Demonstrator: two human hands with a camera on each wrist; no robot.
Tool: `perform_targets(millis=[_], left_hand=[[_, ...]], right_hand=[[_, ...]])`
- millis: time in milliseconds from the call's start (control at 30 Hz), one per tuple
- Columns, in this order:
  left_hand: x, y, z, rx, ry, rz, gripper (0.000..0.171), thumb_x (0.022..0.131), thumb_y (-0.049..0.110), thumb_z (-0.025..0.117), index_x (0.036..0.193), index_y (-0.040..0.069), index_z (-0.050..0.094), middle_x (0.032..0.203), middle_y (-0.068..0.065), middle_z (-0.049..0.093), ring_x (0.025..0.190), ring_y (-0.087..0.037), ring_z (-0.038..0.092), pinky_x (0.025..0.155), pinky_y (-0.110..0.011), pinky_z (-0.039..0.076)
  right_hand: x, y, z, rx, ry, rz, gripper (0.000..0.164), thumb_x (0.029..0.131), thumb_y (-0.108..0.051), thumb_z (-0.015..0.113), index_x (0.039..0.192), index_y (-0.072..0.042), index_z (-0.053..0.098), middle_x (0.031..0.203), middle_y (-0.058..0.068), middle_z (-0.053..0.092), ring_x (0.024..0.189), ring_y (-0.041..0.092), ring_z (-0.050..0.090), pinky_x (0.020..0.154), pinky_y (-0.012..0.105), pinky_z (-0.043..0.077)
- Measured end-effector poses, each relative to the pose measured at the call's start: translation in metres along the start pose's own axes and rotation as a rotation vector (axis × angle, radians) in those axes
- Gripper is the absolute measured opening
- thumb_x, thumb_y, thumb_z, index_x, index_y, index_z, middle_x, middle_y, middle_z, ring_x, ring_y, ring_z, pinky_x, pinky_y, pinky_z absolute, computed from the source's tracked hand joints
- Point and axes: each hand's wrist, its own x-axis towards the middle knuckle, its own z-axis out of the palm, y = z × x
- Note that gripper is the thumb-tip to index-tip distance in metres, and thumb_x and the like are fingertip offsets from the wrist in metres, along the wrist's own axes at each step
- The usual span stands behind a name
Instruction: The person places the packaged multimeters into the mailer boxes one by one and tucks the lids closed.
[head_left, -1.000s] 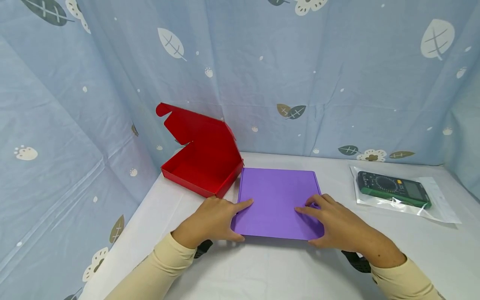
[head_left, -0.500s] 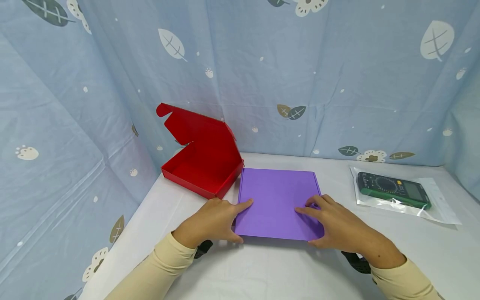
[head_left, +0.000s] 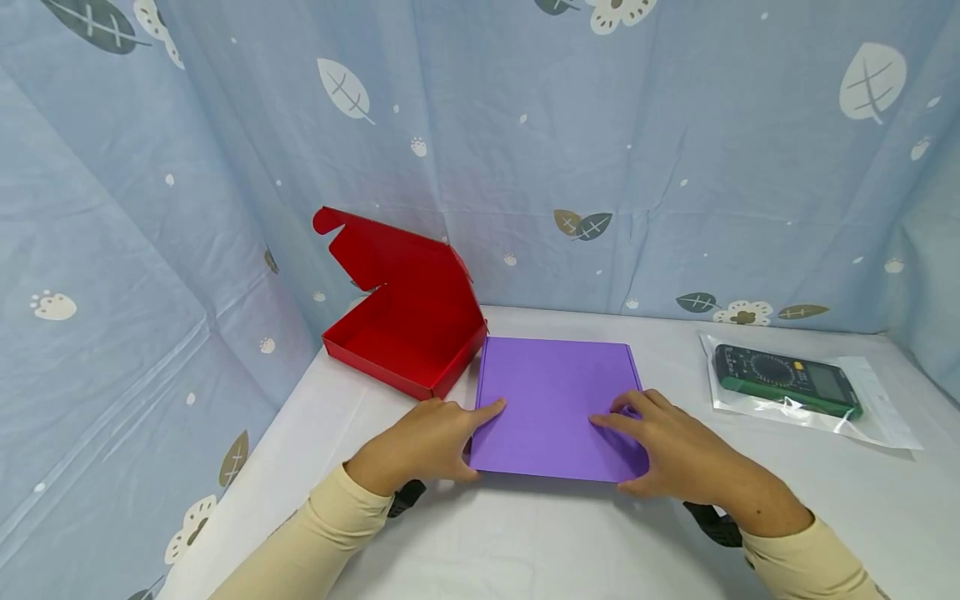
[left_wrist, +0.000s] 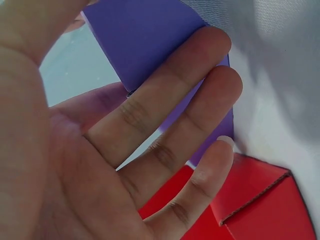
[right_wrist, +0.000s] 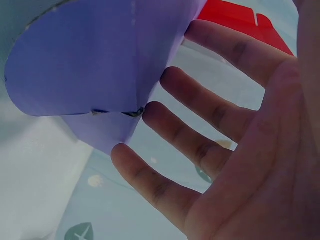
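A flat purple cardboard box [head_left: 553, 400] lies between both hands, its lid down over the base and its front edge toward me. My left hand [head_left: 427, 443] is at the front left corner, forefinger on the lid and thumb by the front edge. In the left wrist view its other fingers [left_wrist: 165, 107] extend nearly straight beside the box. My right hand [head_left: 671, 446] touches the front right corner, forefinger on top and thumb at the front. A rounded purple flap [right_wrist: 70, 65] shows in the right wrist view, with fingertips [right_wrist: 172, 77] along the box's side.
An open red box [head_left: 405, 321] stands behind left, its lid raised, close to the purple box. A green and black multimeter [head_left: 783, 379] in a clear plastic bag [head_left: 888, 412] lies at the right. Patterned blue curtains [head_left: 525, 158] bound the white table [head_left: 540, 546].
At the front left, the purple box's edge has shifted slightly inward. My left thumb has drawn back a little to the left. The right hand stays nearly still.
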Motion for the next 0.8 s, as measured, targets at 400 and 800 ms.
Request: perform_targets(millis=[400, 800], left_hand=[[-0.0005, -0.0001, -0.0007, -0.016, 0.008, 0.01, 0.085, 0.075, 0.029, 0.083, 0.15, 0.016, 0.047, 0.055, 0.007, 0.045, 0.051, -0.006, 0.04, 0.055, -0.024, 0.032], [-0.0002, -0.0004, -0.0008, -0.059, -0.01, -0.006, 0.086, 0.075, 0.027, 0.083, 0.152, 0.018, 0.045, 0.057, 0.006, 0.046, 0.051, -0.007, 0.04, 0.054, -0.023, 0.032]], right_hand=[[-0.0002, 0.0018, -0.0024, -0.018, -0.008, 0.039, 0.087, 0.056, -0.044, 0.094, 0.134, -0.019, 0.064, 0.1, -0.002, 0.053, 0.086, 0.012, 0.047, 0.073, 0.033, 0.046], [-0.0019, 0.0046, -0.006, 0.014, -0.122, 0.163, 0.094, 0.057, -0.046, 0.093, 0.141, -0.02, 0.058, 0.121, 0.021, 0.063, 0.107, 0.036, 0.063, 0.086, 0.054, 0.053]])
